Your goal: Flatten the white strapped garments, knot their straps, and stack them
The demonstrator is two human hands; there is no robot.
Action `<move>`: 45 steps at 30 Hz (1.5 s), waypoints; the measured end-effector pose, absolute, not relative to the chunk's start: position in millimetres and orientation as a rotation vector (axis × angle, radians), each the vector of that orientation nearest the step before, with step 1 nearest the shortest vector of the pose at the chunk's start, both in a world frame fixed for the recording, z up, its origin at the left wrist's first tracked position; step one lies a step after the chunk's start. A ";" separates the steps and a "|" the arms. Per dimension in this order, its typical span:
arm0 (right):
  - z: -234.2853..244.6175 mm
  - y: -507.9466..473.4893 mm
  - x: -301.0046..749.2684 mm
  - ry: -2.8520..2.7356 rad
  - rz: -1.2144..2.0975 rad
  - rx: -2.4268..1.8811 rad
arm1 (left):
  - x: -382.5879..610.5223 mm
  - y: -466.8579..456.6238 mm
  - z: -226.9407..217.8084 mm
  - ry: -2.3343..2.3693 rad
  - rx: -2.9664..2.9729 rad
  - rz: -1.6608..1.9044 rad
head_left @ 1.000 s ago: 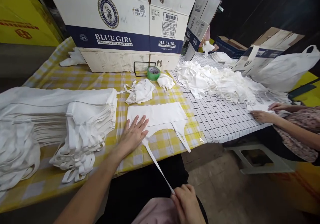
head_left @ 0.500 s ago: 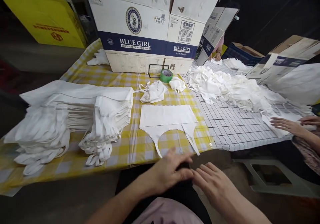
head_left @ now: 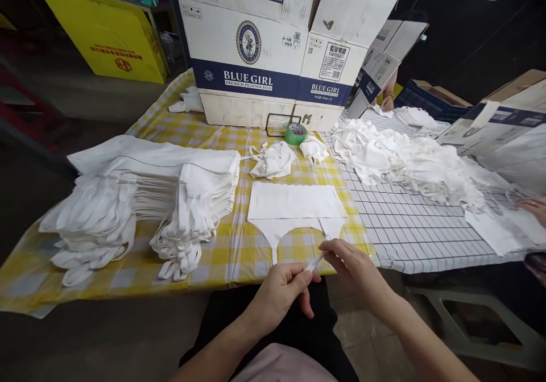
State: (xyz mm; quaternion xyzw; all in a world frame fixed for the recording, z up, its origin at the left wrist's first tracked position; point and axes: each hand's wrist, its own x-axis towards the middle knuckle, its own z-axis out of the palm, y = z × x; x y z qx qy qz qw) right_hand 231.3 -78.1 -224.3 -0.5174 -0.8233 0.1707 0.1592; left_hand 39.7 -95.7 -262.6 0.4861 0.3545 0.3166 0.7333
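A white camisole (head_left: 296, 203) lies flat on the yellow checked tablecloth (head_left: 232, 257) in front of me, its straps toward me. Its right-hand strap (head_left: 315, 262) is stretched between my two hands at the table's near edge. My left hand (head_left: 286, 290) pinches the strap end between thumb and fingers. Closed on the same strap, slightly higher, is my right hand (head_left: 355, 265); its fingertips partly cover the strap. The left-hand strap hangs down free. To the left rests a thick stack of folded white camisoles (head_left: 157, 157), straps dangling toward the near edge.
Behind stand a big Blue Girl beer carton (head_left: 251, 78) and a green tape roll (head_left: 295, 134). Two crumpled white pieces (head_left: 273, 159) lie before them. A white garment heap (head_left: 401, 149) covers part of the right table. A co-worker's hand (head_left: 533, 207) is at the right edge.
My hands have risen from above my lap to the camisole and closed on its right-hand strap. The view has swung a little left, and the co-worker's hands at right are now mostly out of frame.
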 end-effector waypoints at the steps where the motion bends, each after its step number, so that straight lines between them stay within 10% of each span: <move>1: -227.8 -77.4 231.4 -2.318 0.480 -1.489 | 39.6 -95.3 -263.6 0.773 1.034 0.702; 17: -273.8 -80.7 207.2 -2.287 0.016 -1.178 | 39.9 -97.1 -264.4 0.795 1.016 0.717; 32: -287.8 -27.9 180.6 -1.702 0.992 -1.413 | -1.9 37.5 -294.9 1.199 2.572 0.572; 45: -303.6 16.6 179.0 -1.669 1.066 -1.375 | 3.2 57.8 -316.9 1.173 2.717 0.556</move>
